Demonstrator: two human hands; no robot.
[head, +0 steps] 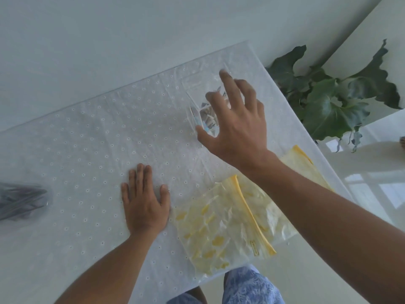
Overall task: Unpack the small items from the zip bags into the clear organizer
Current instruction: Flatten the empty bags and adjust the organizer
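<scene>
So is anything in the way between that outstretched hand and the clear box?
Nothing visible. The right hand hangs spread directly over the clear organizer, with no object between them. The yellow zip bags lie nearer the person, beneath that forearm, and the left hand rests flat on the tablecloth, off to the side.

Soft, even daylight, glare on the glossy floor (372, 187) at right, motion blur throughout, wide-angle bending at edges

Leafy plant (328, 102) right of table; white eyelet tablecloth (87, 139)
</scene>
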